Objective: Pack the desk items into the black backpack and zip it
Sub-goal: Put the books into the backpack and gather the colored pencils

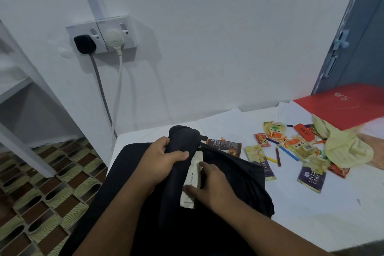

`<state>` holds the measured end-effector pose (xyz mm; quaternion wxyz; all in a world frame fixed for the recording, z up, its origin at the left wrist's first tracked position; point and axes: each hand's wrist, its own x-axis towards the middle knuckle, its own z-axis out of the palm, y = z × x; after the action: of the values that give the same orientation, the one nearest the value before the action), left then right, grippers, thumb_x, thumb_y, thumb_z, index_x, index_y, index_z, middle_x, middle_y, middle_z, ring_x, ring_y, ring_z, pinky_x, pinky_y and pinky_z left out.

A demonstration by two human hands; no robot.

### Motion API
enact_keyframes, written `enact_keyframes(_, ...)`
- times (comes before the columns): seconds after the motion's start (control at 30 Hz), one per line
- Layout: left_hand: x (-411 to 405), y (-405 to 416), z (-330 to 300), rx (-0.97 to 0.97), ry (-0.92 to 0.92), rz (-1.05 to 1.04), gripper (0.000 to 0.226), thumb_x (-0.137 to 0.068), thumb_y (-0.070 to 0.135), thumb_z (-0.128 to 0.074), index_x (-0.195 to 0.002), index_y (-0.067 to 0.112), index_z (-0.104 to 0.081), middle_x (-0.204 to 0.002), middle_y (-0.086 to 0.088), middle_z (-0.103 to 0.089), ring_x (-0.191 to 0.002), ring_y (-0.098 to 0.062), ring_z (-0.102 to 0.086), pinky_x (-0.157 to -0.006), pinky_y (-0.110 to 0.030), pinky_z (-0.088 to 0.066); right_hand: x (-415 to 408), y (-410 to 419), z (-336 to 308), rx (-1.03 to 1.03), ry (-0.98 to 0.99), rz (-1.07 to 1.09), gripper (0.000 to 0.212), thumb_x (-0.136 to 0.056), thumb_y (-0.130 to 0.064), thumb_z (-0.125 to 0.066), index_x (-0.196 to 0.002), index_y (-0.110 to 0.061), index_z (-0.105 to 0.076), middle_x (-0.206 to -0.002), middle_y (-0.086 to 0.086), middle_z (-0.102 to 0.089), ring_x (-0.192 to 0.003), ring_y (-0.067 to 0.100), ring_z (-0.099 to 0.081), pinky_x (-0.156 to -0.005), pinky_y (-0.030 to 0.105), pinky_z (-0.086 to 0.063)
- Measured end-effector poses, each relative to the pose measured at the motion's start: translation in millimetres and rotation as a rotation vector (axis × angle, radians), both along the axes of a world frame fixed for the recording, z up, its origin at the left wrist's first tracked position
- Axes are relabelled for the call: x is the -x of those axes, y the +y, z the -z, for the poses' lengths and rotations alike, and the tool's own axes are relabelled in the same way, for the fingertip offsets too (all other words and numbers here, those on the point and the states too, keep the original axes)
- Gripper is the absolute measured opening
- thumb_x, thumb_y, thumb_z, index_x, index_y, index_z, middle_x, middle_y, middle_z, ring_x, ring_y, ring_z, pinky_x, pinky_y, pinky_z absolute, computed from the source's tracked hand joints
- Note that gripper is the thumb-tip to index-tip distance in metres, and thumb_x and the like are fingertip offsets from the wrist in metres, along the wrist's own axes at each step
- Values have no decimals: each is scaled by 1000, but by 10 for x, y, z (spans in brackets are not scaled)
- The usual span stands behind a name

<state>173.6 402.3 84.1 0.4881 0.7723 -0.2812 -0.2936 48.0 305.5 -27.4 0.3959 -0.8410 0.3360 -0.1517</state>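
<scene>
The black backpack lies on the white desk; the left hand grips its upper fabric, while the right hand pinches a pale packet at its opening (partly inside); snack packets lie scattered beside it.

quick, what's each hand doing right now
Left hand: grips the black backpack fabric at its top.
Right hand: pinches a white packet at the backpack's opening.
</scene>
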Motion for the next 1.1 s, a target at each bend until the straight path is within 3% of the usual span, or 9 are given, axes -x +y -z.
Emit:
enact_keyframes(0.07,-8,-2,2,-6,0,-3,32,-80,21,-81,-98,4,-62,-92,-9,-74,-90,-32,-72,-80,-46,-57,16,66,-60,-20,-8,-33,92,-54,-69,-76,-131,-29,-44,-115,-8,-51,-106,13,-53,-88,30,-49)
enact_keyframes(0.17,-16,7,-6,-6,3,-9,32,-80,21,-81,-100,4,-63,-92,-9,-74,-91,-32,-72,-82,-48,-57,49,123,-81,132,118,-123,104,-42,-78,-69,-131,-34,-41,-111,-7,-45,-105,15,-47,-84,32,-48)
enact_keyframes(0.27,-2,10,7,-12,3,-5,31,-80,22,-81,-100,5,-63,-93,-9,-74,-91,-33,-71,-84,-51,-57,35,83,-1,250,177,-170,92,-56,-71,-77,-133,-30,-49,-114,-2,-45,-108,20,-47,-82,32,-46)
enact_keyframes(0.53,-2,43,2,-13,17,-27,28,-81,21,-80,-98,6,-64,-90,-8,-75,-90,-32,-72,-77,-43,-57,1,-16,46,167,41,-99,70,-75,-50,-79,-134,-20,-56,-127,-2,-56,-115,20,-55,-89,30,-47)
enact_keyframes(0.67,14,53,-4,-19,7,-28,28,-81,21,-80,-99,6,-64,-92,-7,-75,-90,-30,-72,-81,-45,-57,1,17,151,250,96,-145,72,-69,-66,-74,-121,-18,-62,-111,-2,-60,-100,18,-57,-76,30,-49)
enact_keyframes(0.83,-1,67,49,-30,-4,-37,31,-81,23,-80,-100,5,-64,-94,-12,-73,-92,-33,-71,-81,-46,-56,-54,-88,151,306,110,-143,48,-79,-59,-69,-102,-17,-61,-97,-1,-62,-89,20,-57,-71,36,-50)
enact_keyframes(0.97,-13,65,155,-25,5,-47,26,-83,25,-79,-98,9,-65,-92,-6,-75,-89,-27,-73,-85,-49,-57,62,-128,188,147,51,-232,55,-77,-66,-68,-116,-27,-63,-109,-13,-65,-101,10,-60,-84,34,-54)
enact_keyframes(1.03,3,60,251,-71,-42,-60,27,-83,32,-78,-97,14,-64,-94,-2,-74,-87,-21,-72,-81,-43,-57,215,-167,138,4,-9,-219,70,-78,-66,-69,-137,-30,-56,-131,-18,-61,-120,1,-56,-101,27,-49)
enact_keyframes(1.1,69,43,357,-140,-109,-48,30,-84,40,-76,-101,20,-60,-96,3,-71,-85,-13,-69,-76,-34,-57,398,-220,87,-19,-60,-121,64,-83,-56,-71,-140,-31,-55,-134,-18,-60,-122,-3,-55,-105,24,-46)
